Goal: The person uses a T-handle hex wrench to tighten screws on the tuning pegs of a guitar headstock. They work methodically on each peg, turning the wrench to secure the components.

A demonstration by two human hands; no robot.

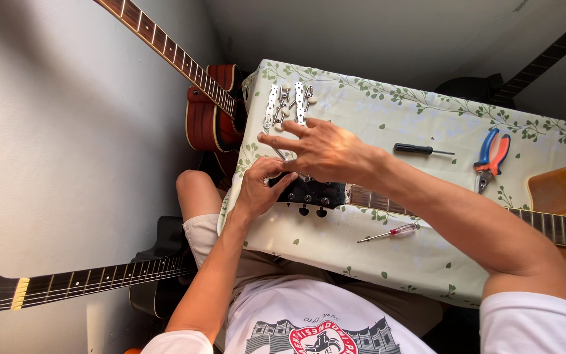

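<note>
The guitar headstock [312, 193] lies near the front left corner of the worktop [375, 105]. Its long axis runs along the front edge, and the head end points to the left edge. The left hand [260, 187] is closed around this end. The right hand [322, 149] rests above it with fingers spread wide, holding nothing that I can see. Two white tuner strips [286, 103] lie at the far left corner.
</note>
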